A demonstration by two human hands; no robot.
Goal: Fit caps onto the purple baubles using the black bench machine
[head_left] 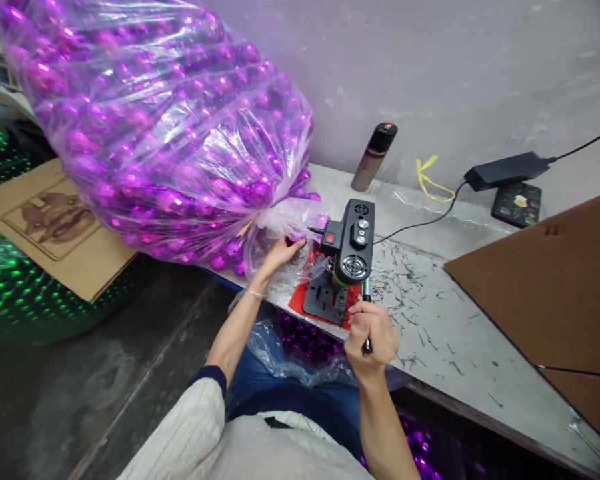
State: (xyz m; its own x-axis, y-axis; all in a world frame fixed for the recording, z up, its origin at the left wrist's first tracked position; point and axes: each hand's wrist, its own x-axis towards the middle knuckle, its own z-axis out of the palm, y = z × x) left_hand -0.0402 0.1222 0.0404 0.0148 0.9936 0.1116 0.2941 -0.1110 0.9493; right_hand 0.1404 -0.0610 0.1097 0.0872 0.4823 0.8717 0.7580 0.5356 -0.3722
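Note:
A big clear plastic bag point(145, 113) full of shiny purple balls lies on the table's left end. My left hand point(279, 255) reaches into the bag's open mouth, fingers curled on something I cannot make out among the balls. A small black bench press machine point(353, 247) stands on a black base over a red mat point(300, 301). My right hand point(371, 337) is closed round the machine's lever handle point(366, 293), just in front of the machine.
A spray can point(374, 157) stands by the wall, with a yellow tie point(433, 180), a black power adapter point(505, 170) and its cable. Brown cardboard point(545, 293) lies right; another printed board point(55, 223) left. Metal scraps litter the table point(455, 333). More purple balls sit in a bag on my lap point(305, 337).

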